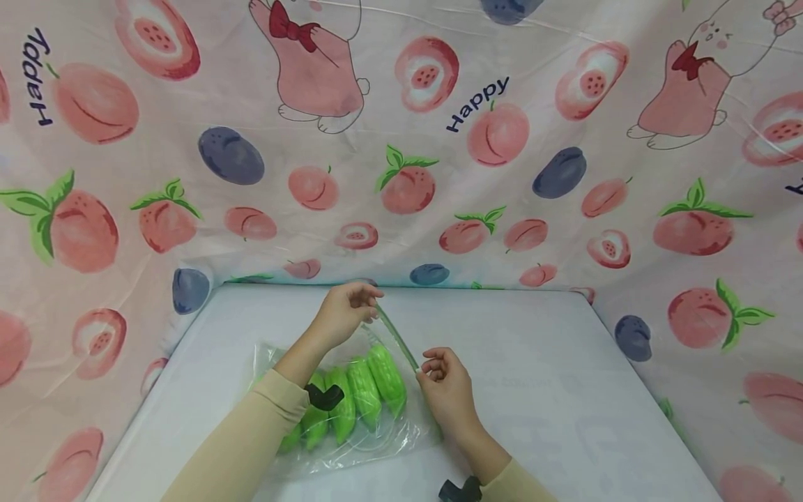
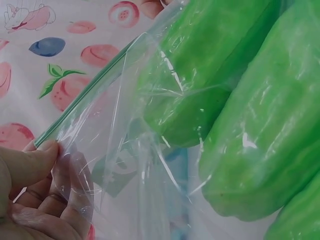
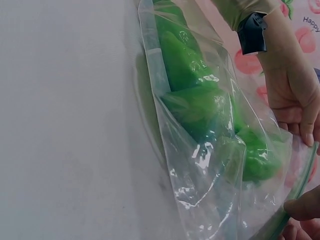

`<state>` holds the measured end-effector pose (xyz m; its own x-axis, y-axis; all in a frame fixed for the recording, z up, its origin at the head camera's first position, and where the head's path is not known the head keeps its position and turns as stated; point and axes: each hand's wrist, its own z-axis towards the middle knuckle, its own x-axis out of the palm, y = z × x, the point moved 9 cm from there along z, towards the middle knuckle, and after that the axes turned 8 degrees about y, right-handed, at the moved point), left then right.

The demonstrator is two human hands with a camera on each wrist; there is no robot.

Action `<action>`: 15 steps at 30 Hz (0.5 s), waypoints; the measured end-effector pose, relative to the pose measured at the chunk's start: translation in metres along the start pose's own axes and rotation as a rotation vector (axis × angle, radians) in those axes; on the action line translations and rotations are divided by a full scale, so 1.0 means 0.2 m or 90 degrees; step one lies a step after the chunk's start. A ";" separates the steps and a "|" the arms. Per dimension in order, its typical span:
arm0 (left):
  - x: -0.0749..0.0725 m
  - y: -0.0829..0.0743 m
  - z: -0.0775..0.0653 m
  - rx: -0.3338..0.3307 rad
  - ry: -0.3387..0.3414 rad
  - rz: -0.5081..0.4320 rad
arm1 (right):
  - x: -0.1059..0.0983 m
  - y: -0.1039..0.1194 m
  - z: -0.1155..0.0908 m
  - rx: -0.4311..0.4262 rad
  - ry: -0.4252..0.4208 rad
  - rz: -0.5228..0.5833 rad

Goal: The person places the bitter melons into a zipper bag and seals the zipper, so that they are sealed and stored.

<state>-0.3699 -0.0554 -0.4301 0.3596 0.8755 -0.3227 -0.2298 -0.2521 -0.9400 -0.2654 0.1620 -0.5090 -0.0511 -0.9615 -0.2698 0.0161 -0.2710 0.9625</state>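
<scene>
A clear zip bag (image 1: pixel 420 425) lies on the white table, with several bright green, ridged, gourd-like pieces (image 1: pixel 366 394) inside it. My left hand (image 1: pixel 348 314) pinches the far end of the bag's green zip strip (image 1: pixel 396 336) between thumb and fingers. Lower and to the right, my right hand (image 1: pixel 450 394) pinches the same strip nearer to me, so the strip runs taut between both hands. The left wrist view shows the thumb and fingers of the left hand (image 2: pixel 40 195) on the strip's end. In the right wrist view the right hand (image 3: pixel 305 212) is partly cut off.
The white tabletop (image 1: pixel 564 404) extends around the bag. Behind and at the sides hangs a pink cloth (image 1: pixel 351 160) printed with peaches and rabbits. Black wrist mounts (image 1: pixel 326 396) sit by both sleeves, the left one in front of part of the bag.
</scene>
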 end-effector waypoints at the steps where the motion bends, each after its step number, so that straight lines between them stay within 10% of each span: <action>1: 0.00 0.00 0.00 0.000 -0.001 -0.001 | 0.00 0.00 0.00 0.001 0.000 0.001; 15: -0.04 0.01 -0.01 0.001 -0.021 -0.006 | -0.02 -0.01 -0.01 0.002 0.002 -0.032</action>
<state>-0.3714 -0.0637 -0.4287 0.3311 0.8912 -0.3101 -0.2281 -0.2433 -0.9427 -0.2635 0.1660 -0.5103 -0.0481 -0.9470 -0.3175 0.0113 -0.3184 0.9479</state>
